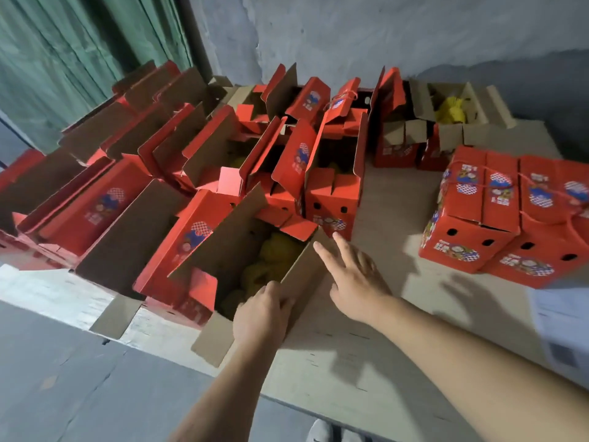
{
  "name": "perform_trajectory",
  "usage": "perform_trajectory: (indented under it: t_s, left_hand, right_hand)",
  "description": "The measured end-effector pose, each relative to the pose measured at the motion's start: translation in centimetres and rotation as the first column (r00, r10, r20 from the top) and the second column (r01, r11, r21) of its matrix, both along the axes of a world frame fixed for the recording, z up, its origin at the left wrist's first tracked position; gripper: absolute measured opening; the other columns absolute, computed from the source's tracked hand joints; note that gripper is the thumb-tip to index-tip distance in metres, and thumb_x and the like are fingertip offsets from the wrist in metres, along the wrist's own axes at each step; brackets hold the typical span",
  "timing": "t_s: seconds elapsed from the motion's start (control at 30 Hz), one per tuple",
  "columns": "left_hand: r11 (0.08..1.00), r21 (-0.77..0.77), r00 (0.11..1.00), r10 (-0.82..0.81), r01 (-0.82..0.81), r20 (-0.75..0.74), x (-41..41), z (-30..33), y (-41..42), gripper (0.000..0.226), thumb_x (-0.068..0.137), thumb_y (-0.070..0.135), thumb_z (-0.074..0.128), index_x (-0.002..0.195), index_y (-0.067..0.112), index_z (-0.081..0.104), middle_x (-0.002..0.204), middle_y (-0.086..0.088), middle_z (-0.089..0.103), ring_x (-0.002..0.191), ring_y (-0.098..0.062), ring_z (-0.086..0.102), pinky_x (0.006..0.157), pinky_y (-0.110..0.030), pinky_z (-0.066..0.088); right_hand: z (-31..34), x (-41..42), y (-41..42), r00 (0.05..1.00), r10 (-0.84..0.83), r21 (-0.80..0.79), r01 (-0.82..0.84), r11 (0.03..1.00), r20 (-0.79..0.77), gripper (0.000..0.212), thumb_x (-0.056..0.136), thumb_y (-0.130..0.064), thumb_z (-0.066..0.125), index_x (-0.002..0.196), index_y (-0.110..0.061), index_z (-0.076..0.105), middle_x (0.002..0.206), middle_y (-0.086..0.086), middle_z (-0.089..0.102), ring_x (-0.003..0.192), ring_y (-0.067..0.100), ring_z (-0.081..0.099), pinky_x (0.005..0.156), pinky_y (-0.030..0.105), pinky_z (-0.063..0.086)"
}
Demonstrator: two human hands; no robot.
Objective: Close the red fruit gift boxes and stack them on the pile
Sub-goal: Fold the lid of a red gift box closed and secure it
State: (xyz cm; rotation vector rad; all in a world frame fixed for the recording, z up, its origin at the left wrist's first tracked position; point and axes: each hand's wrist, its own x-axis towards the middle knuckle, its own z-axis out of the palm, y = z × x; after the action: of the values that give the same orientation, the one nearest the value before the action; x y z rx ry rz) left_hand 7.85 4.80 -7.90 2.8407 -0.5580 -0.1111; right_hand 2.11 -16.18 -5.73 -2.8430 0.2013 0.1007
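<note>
Upper left of frame: green curtain (79,52). Below it, left half of the table (366,362) was crowded with open red boxes (105,202), flaps up, brown insides showing. Center, at the table's near edge: the nearest open box (223,250) with yellow fruit (271,266) inside, its brown flaps standing and hanging out. Left hand (261,314) gripped this box's near right wall, fingers curled over the rim. Right hand (353,275) was just right of it, fingers straight and spread, holding nothing, fingertips at the box's far right corner; contact hard to tell. Behind, center top: more open boxes (334,173), one more in upper right with yellow fruit showing. Right of frame: closed boxes (497,218) side by side on the table, tied with red string. Far right edge: a blurred printed paper (561,330). Bottom center: a shoe tip (318,432) on grey floor.
</note>
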Motion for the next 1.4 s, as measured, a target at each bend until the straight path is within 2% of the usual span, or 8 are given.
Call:
perform_trajectory:
  t_s: [0.17,0.43,0.57,0.67,0.83,1.0,1.13,1.4]
  left_hand:
    - [0.866,0.101,0.870,-0.493,0.489,0.015,-1.0,0.2,-2.3,0.054,0.092,0.071,0.033,0.105,0.027,0.062,0.098,0.007,0.072,0.088,-0.024,0.068,0.070,-0.033,0.053]
    - [0.600,-0.103,0.600,-0.741,0.793,0.302,-4.2,-1.0,-6.4,0.036,0.089,0.063,0.062,0.106,0.032,0.072,0.106,0.011,0.072,0.099,-0.020,0.065,0.090,-0.038,0.047]
    - [0.737,-0.372,0.814,-0.422,0.565,0.400,-2.4,-1.5,-4.0,0.037,0.090,0.047,0.068,0.124,0.034,0.069,0.132,0.010,0.060,0.117,-0.026,0.054,0.099,-0.045,0.038]
    - [0.690,-0.723,0.997,-0.062,0.014,-0.039,-2.2,-1.8,-2.2,0.058,0.089,0.038,0.074,0.142,0.032,0.052,0.138,0.004,0.036,0.134,-0.026,0.040,0.112,-0.052,0.040]
    - [0.211,-0.707,0.623,-0.350,-0.675,-0.700,-1.7,0.0,-2.3,0.082,0.086,0.070,0.058,0.156,0.033,0.037,0.154,0.003,0.049,0.142,-0.022,0.049,0.114,-0.039,0.042]
    - [0.523,-0.834,0.561,-0.644,-0.173,-0.520,-2.0,0.1,-3.9,0.081,0.094,0.081,0.018,0.149,0.034,0.054,0.157,0.017,0.047,0.152,-0.004,0.027,0.126,-0.030,0.021]
    - [0.813,-0.360,0.826,-0.539,0.458,-0.166,-0.2,-0.5,-5.5,0.041,0.109,0.044,0.035,0.141,0.039,0.059,0.139,0.012,0.048,0.122,-0.027,0.037,0.104,-0.031,0.016]
    - [0.916,-0.288,0.951,-0.306,0.279,-0.051,0.3,-0.4,-6.9,0.035,0.098,0.029,0.066,0.123,0.007,0.054,0.125,-0.017,0.045,0.111,-0.042,0.045,0.098,-0.051,0.036]
  right_hand:
    - [0.4,-3.0,-2.0,0.955,-0.287,0.104,0.279,0.955,0.076,0.079,0.090,-0.067,0.035,0.160,-0.047,0.005,0.173,-0.006,-0.007,0.159,0.027,0.005,0.126,0.051,0.015]
    - [-2.1,-12.3,-4.3,0.804,-0.594,-0.113,0.587,0.801,-0.028,0.080,0.097,-0.052,0.052,0.164,-0.035,0.013,0.174,0.002,-0.012,0.159,0.033,-0.008,0.129,0.053,0.011]
    - [-1.7,-14.1,-3.4,0.764,-0.645,-0.107,0.641,0.760,-0.006,0.092,0.097,-0.050,0.055,0.161,-0.047,-0.011,0.174,0.000,-0.004,0.158,0.040,0.009,0.122,0.059,0.021]
    - [-1.8,-14.2,-2.4,0.735,-0.678,-0.111,0.676,0.728,0.024,0.093,0.094,-0.052,0.048,0.162,-0.039,-0.014,0.173,0.004,0.014,0.154,0.046,0.018,0.109,0.063,0.039]
    - [-2.3,-13.5,-2.5,0.716,-0.698,-0.166,0.684,0.710,-0.036,0.078,0.086,-0.067,0.027,0.157,-0.036,0.018,0.172,-0.003,0.011,0.153,0.037,0.013,0.103,0.062,0.045]
    - [-2.9,-12.9,-2.2,0.681,-0.731,-0.161,0.717,0.678,-0.046,0.081,0.084,-0.075,0.023,0.158,-0.042,0.012,0.173,-0.007,0.002,0.153,0.036,0.008,0.109,0.062,0.036]
    - [-2.3,-12.3,-0.7,0.606,-0.794,-0.079,0.790,0.608,-0.047,0.059,0.097,-0.065,0.029,0.153,-0.046,0.028,0.170,-0.009,0.011,0.141,0.034,0.019,0.108,0.055,0.036]
    - [-1.0,-13.5,-2.1,0.500,-0.866,0.280,0.827,0.487,0.031,0.053,0.100,-0.059,0.023,0.119,-0.031,0.064,0.134,0.003,0.044,0.118,0.034,0.042,0.092,0.039,0.034]
